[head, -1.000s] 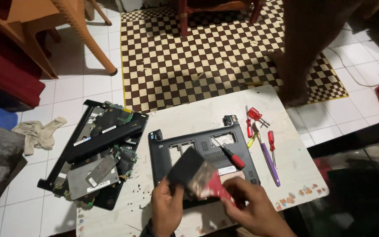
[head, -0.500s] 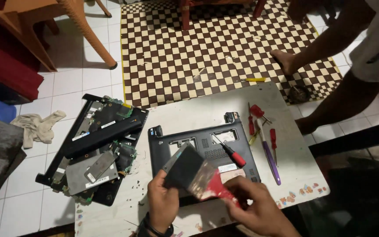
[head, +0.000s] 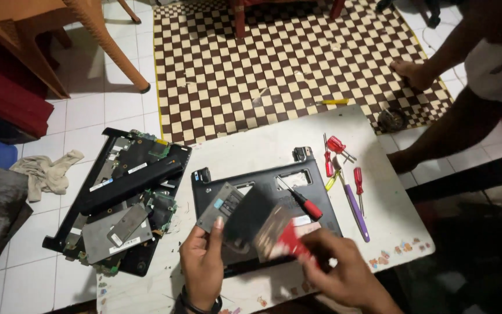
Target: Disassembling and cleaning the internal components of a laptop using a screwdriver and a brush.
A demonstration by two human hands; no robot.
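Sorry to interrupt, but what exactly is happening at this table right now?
A person is taking laptops apart. The left hand holds a flat grey part over an open black laptop base, and the right hand sweeps a red-handled brush across it. Screwdrivers lie alongside; another gutted laptop sits further left.

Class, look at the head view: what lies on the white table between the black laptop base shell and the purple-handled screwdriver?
The head view shows bare white table between the black laptop base shell and the purple-handled screwdriver, which lies alongside it.
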